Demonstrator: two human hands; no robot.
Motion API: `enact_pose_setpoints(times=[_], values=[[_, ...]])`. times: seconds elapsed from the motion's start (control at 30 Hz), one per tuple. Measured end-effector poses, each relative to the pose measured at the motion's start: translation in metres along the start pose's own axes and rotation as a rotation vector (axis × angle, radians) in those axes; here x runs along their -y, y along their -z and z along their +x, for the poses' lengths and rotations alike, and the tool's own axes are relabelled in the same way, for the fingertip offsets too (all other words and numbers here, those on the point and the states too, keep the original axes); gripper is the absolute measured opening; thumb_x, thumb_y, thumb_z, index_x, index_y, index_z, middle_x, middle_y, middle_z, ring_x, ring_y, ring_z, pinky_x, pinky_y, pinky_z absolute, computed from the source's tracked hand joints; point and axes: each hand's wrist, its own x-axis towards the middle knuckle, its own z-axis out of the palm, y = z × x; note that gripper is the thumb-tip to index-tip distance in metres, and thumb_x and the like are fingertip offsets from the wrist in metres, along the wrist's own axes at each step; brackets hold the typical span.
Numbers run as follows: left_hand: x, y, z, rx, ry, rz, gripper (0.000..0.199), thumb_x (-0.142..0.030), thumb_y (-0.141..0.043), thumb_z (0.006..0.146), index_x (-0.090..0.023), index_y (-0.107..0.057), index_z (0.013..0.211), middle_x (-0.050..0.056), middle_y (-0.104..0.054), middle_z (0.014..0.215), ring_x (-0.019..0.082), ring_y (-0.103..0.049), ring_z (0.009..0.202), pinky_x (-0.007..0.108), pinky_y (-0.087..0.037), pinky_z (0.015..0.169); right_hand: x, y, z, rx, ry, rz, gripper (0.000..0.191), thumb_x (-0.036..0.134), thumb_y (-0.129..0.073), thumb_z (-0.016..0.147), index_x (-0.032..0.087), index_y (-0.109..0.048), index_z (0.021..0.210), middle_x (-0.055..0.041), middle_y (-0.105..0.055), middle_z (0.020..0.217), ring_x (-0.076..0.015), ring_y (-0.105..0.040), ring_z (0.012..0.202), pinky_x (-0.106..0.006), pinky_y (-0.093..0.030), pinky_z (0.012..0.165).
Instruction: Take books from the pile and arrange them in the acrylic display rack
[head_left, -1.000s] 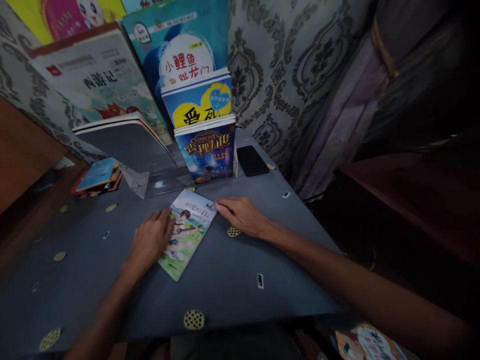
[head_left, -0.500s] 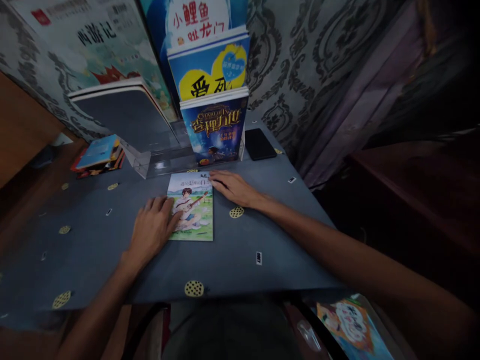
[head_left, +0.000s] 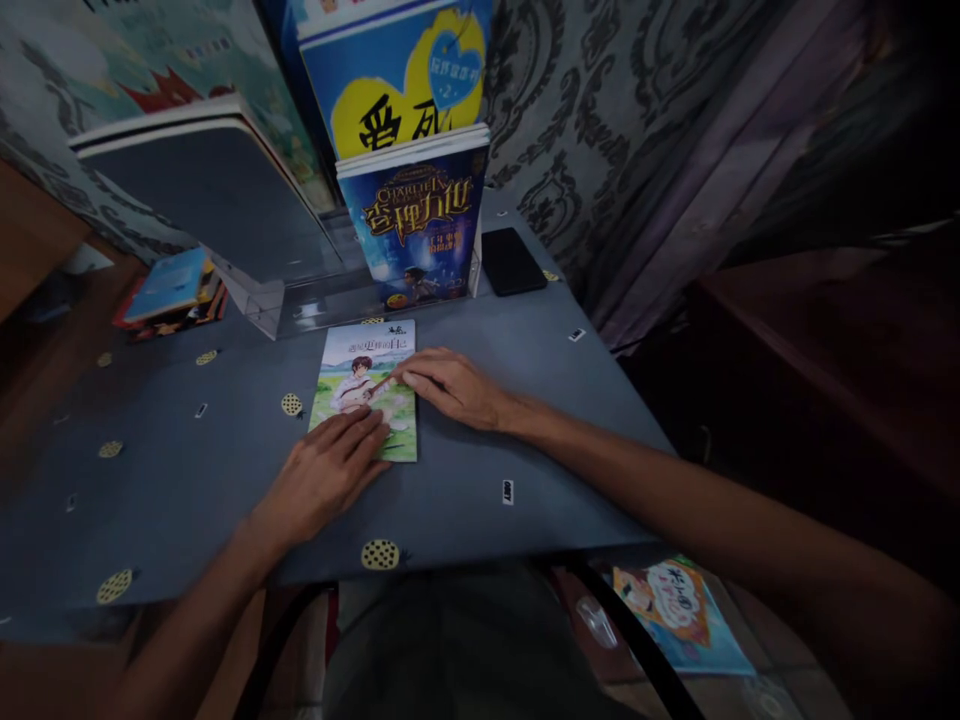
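Observation:
A thin paperback book [head_left: 364, 375] lies flat on the table, its cover showing a seated figure with a guitar on green grass. My left hand [head_left: 330, 465] rests open across the lower left of the cover, fingers stretched out over it. At the book's right edge lies my right hand [head_left: 454, 387], open, its fingertips reaching onto the cover beside the guitar neck. Both hands press from above; neither grips the book. The left fingers hide the lower left part of the picture.
Behind the book, a clear stand [head_left: 311, 318] holds upright books, including a dark blue one [head_left: 420, 230] and a grey-backed one [head_left: 202, 190]. A black phone [head_left: 514, 262] lies to its right. Left is a small book stack [head_left: 169, 290]. Another book [head_left: 682, 615] is below the table's front edge.
My left hand has slid right, further onto the cover. My right hand has come down from the top right corner along the right edge. The view has shifted slightly.

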Motion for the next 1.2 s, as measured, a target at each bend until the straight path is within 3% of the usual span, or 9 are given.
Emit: enact_pose_setpoints(times=[0.3,0.43,0.5,0.57,0.63,0.7,0.83,1.03,1.2], values=[[0.002,0.009,-0.001,-0.011,0.032,-0.124,0.031,-0.030,-0.046,0.103,-0.019,-0.071,0.116,0.009,-0.075,0.121,0.024,-0.069,0.115,0.041,-0.057,0.100,0.015,-0.004,-0.007,0.023,0.025,0.092,0.037,0.034,-0.038,0.107,0.017,-0.069,0.092,-0.0081,-0.073,0.093,-0.0197,-0.066,0.090,-0.033,-0.050,0.087],[0.017,0.002,0.001,-0.085,0.211,-0.216,0.031,-0.031,-0.045,0.103,-0.019,-0.070,0.116,0.011,-0.073,0.120,0.023,-0.067,0.115,0.039,-0.055,0.100,0.027,-0.008,-0.014,0.133,0.016,0.074,0.033,0.031,-0.044,0.104,0.016,-0.070,0.091,-0.0080,-0.072,0.087,-0.0187,-0.066,0.083,-0.031,-0.051,0.080],[0.029,-0.006,0.004,-0.100,0.386,-0.153,0.035,-0.035,-0.044,0.102,-0.016,-0.065,0.123,0.016,-0.067,0.129,0.028,-0.061,0.124,0.045,-0.052,0.104,0.028,-0.009,-0.015,0.117,-0.024,0.036,0.032,0.030,-0.044,0.105,0.016,-0.072,0.097,-0.0093,-0.074,0.094,-0.0202,-0.068,0.090,-0.034,-0.053,0.085],[0.041,-0.016,0.008,-0.084,0.531,-0.083,0.042,-0.038,-0.046,0.100,-0.013,-0.058,0.132,0.020,-0.062,0.136,0.033,-0.055,0.131,0.053,-0.048,0.106,0.024,-0.012,-0.012,0.084,-0.059,-0.068,0.029,0.030,-0.047,0.103,0.016,-0.070,0.113,-0.0130,-0.073,0.114,-0.0245,-0.065,0.113,-0.041,-0.050,0.100],[0.050,-0.024,0.013,-0.089,0.595,-0.093,0.046,-0.038,-0.047,0.099,-0.012,-0.053,0.136,0.023,-0.060,0.137,0.034,-0.055,0.131,0.054,-0.047,0.105,0.018,-0.016,-0.007,0.062,-0.140,-0.235,0.035,0.030,-0.051,0.101,0.016,-0.064,0.130,-0.0181,-0.060,0.141,-0.0305,-0.050,0.137,-0.051,-0.041,0.113],[0.057,-0.028,0.019,-0.127,0.604,-0.167,0.047,-0.038,-0.048,0.098,-0.012,-0.051,0.138,0.021,-0.063,0.132,0.033,-0.059,0.125,0.052,-0.048,0.102,0.013,-0.021,-0.001,0.055,-0.260,-0.379,0.044,0.031,-0.053,0.099,0.013,-0.058,0.138,-0.0223,-0.046,0.154,-0.0357,-0.039,0.146,-0.057,-0.035,0.116],[0.068,-0.030,0.026,-0.267,0.673,-0.507,0.046,-0.041,-0.053,0.094,-0.018,-0.054,0.134,0.014,-0.070,0.120,0.028,-0.065,0.109,0.045,-0.050,0.097,0.010,-0.034,0.007,0.053,-0.320,-0.485,0.049,0.031,-0.049,0.099,0.013,-0.054,0.144,-0.0228,-0.040,0.158,-0.0393,-0.031,0.150,-0.060,-0.033,0.118],[0.093,-0.033,0.027,-0.520,1.004,-1.340,0.051,-0.047,-0.076,0.076,-0.020,-0.059,0.115,0.007,-0.073,0.103,0.020,-0.069,0.093,0.030,-0.053,0.081,0.015,-0.040,0.007,0.054,-0.365,-0.508,0.048,0.030,-0.047,0.100,0.016,-0.055,0.145,-0.0199,-0.039,0.160,-0.0415,-0.028,0.151,-0.060,-0.034,0.119],[0.093,-0.030,0.027,-0.375,0.981,-1.619,0.043,-0.041,-0.086,0.065,-0.015,-0.067,0.094,0.007,-0.073,0.081,0.018,-0.069,0.071,0.027,-0.051,0.067,0.008,-0.039,0.002,0.033,-0.342,-0.493,0.047,0.036,-0.044,0.102,0.020,-0.055,0.145,-0.0166,-0.038,0.161,-0.0390,-0.029,0.151,-0.060,-0.039,0.117]])
